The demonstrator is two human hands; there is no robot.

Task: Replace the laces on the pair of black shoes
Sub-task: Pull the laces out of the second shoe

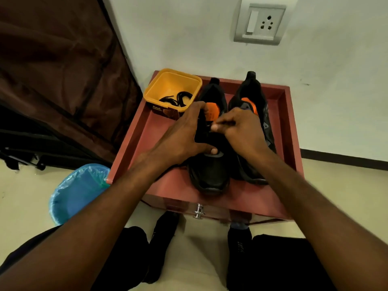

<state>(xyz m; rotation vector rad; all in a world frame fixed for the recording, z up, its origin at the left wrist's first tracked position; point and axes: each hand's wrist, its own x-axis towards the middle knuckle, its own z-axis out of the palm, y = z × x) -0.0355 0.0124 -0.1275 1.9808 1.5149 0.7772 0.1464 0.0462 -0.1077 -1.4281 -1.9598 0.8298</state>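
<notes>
Working at the lacing of the left shoe (210,173) on the red cabinet top (281,114), the left hand (180,139) is clasped round its upper while the right hand (241,131) pinches something small there, seemingly a lace. The other shoe (252,95) stands just beside it, and dark laces (178,98) lie in the yellow tub (168,80). Next, a lace end would need guiding through 1 eyelet.

shoes (228,139) on table (281,114), tub (172,91) left

Left shoe's (210,175) eyelets (behind hands)

Open tray floor (159,131) left of shoes (212,175); blocked behind by tub (168,85), wall (189,38).
</notes>
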